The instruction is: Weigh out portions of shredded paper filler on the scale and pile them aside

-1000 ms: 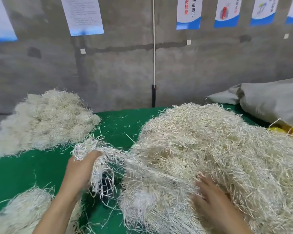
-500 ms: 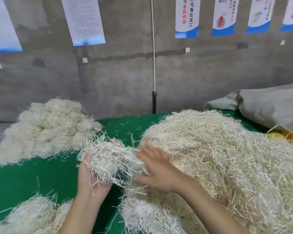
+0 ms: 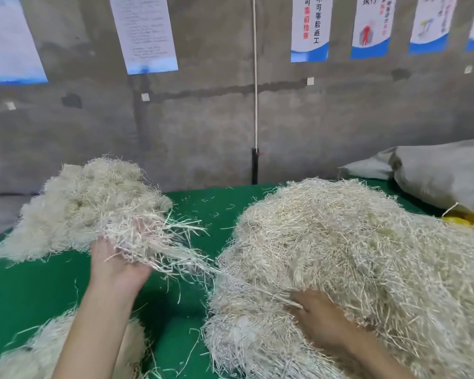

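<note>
The left grip (image 3: 118, 265), palm up above the green bench (image 3: 25, 291), grasped a handful of shredded paper (image 3: 151, 242) in its curled fingers, just in front of the far-left pile (image 3: 93, 201). A few strands trailed from it across to the big heap (image 3: 367, 255) on the right. The right grip (image 3: 322, 321) lay on the near slope of that heap with its fingertips sunk among the shreds, so I could not tell whether it was clenched or released. A near-left pile (image 3: 36, 354) lay beside the left forearm, and a grey sack (image 3: 443, 176) sat at the far right.
</note>
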`<state>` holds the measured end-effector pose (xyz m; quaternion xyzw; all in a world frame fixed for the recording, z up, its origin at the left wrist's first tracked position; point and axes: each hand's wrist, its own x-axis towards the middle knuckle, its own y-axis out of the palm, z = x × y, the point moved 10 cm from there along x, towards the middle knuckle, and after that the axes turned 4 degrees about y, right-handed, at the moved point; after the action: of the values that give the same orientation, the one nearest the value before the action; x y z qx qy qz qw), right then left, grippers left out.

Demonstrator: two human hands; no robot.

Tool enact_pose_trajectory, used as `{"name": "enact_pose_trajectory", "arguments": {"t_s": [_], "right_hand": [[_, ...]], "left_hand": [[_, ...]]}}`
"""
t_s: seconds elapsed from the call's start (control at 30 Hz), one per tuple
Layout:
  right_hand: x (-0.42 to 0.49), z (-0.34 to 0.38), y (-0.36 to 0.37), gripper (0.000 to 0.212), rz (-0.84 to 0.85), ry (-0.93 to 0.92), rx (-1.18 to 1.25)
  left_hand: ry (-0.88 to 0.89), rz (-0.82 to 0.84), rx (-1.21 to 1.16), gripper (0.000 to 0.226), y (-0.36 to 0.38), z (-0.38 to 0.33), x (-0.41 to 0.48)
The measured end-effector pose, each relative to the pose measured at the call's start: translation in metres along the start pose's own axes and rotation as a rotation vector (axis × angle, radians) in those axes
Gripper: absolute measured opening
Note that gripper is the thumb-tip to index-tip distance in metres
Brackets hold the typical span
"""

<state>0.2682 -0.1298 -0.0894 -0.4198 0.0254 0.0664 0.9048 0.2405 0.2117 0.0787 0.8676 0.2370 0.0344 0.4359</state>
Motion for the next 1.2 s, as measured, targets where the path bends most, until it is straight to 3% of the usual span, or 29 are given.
{"name": "enact_pose_trajectory", "arguments": {"t_s": [0.13, 0.2, 0.23, 0.27, 0.33, 0.4, 0.47, 0.53, 0.57, 0.63, 0.73, 0.8, 0.87, 0.9, 0.97, 1.07, 1.2], "right_hand": [[-0.004, -0.018, 0.024, 0.054, -0.010, -0.002, -0.171], [-0.005, -0.020, 0.033, 0.056, 0.001, -0.060, -0.299], [-0.005, -0.020, 0.032, 0.049, -0.009, -0.053, -0.240], [-0.007, -0.019, 0.029, 0.042, -0.020, -0.007, -0.089], [-0.014, -0.013, 0.023, 0.030, 0.018, 0.149, 0.407], [-0.015, -0.008, 0.015, 0.026, 0.038, 0.275, 0.896], [-0.015, -0.008, -0.004, 0.032, -0.022, 0.365, 1.034], [-0.016, -0.008, -0.016, 0.040, -0.057, 0.432, 1.033], [-0.015, -0.010, -0.017, 0.045, -0.068, 0.453, 1.047], [-0.013, -0.014, -0.017, 0.052, -0.104, 0.479, 1.100], [-0.014, -0.016, -0.013, 0.044, -0.132, 0.464, 1.173], [-0.016, -0.021, -0.012, 0.037, -0.141, 0.419, 1.131], [-0.023, -0.027, -0.011, 0.037, -0.140, 0.357, 0.944], [-0.030, -0.029, -0.005, 0.036, -0.126, 0.326, 0.838], [-0.041, -0.028, 0.011, 0.037, -0.064, 0.236, 0.703], [-0.059, -0.031, 0.020, 0.043, -0.051, 0.187, 0.673], [-0.073, -0.041, 0.017, 0.038, 0.007, 0.252, 0.903]], "left_hand": [[-0.029, 0.053, -0.122, 0.028, 0.027, -0.005, -0.008], [-0.035, 0.154, -0.018, 0.028, 0.044, 0.000, -0.020], [-0.048, 0.210, 0.095, 0.027, 0.051, 0.007, -0.026], [-0.073, 0.290, 0.282, 0.025, 0.058, 0.020, -0.035], [-0.097, 0.524, 0.893, 0.030, 0.064, 0.062, -0.054], [-0.140, 0.784, 1.475, 0.061, 0.048, 0.112, -0.076], [-0.330, 0.998, 1.793, 0.085, 0.019, 0.155, -0.097], [-0.530, 1.207, 2.028, 0.088, -0.010, 0.177, -0.116], [-0.542, 1.297, 2.103, 0.087, -0.019, 0.181, -0.122], [-0.552, 1.425, 2.105, 0.084, -0.024, 0.184, -0.133], [-0.575, 1.346, 1.997, 0.084, -0.019, 0.172, -0.136], [-0.406, 1.192, 1.689, 0.064, 0.005, 0.156, -0.136], [-0.170, 0.878, 1.250, 0.044, 0.029, 0.126, -0.119], [-0.084, 0.731, 1.084, 0.041, 0.032, 0.114, -0.107], [0.064, 0.529, 0.978, 0.050, 0.028, 0.099, -0.083], [0.177, 0.392, 1.035, 0.072, 0.021, 0.086, -0.066], [0.097, 0.412, 0.742, 0.054, 0.023, 0.078, -0.073]]}}
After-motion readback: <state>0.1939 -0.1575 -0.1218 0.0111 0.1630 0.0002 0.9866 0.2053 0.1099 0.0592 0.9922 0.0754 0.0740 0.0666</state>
